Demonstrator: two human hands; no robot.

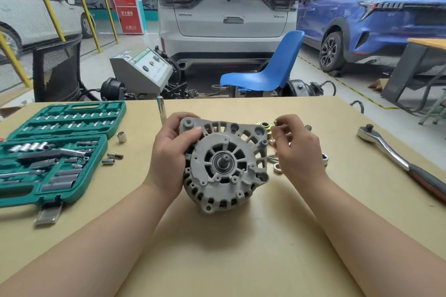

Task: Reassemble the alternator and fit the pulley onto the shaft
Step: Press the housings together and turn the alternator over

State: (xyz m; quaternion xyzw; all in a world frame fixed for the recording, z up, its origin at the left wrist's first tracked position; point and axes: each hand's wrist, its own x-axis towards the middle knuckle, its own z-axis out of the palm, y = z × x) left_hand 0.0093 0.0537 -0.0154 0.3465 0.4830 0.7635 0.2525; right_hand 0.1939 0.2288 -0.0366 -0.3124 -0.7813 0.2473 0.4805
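A grey cast-metal alternator [225, 166] stands on the tan surface [217, 248], bare shaft [225, 159] pointing up. The left hand [173, 152] has its grip curled round the housing's left rim; the right hand [294, 144] pinches a small part, too small to identify. The body looks heavy, rigid and ribbed, best held by its outer rim.

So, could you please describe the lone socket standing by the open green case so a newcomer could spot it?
Start at the green socket case on the table's left. Just off its top right corner, toward the alternator, stands a short silver socket, upright with its opening up; the smaller bits nearer the person lie flat.
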